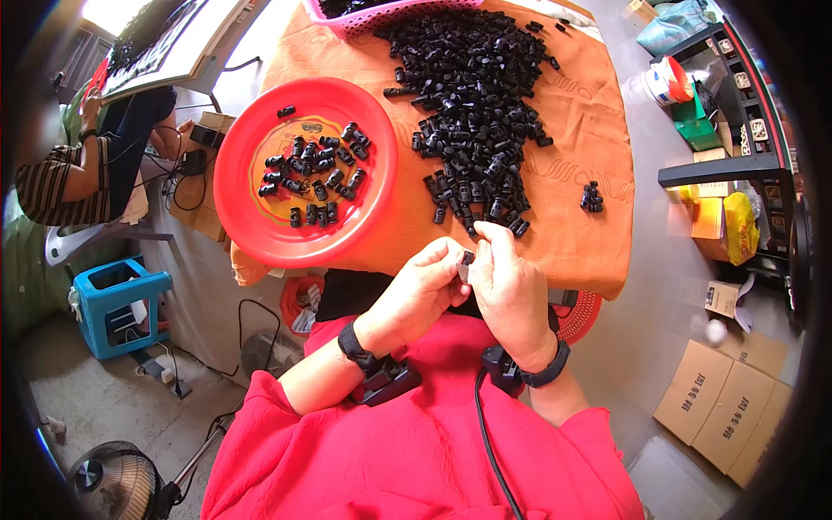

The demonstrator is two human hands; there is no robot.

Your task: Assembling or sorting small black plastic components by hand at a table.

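Both hands (468,286) pinching black clip (468,257), table edge (598,282)

3 brown cardboard boxes (724,407) w/ dark print sit on the floor, lower right. a small white-and-dark carton (721,298) lies just above them. a yellow bag (739,227) & tan box (711,217) sit on the dark shelf, right. green boxes (696,121) by a white tub (663,84), upper right.
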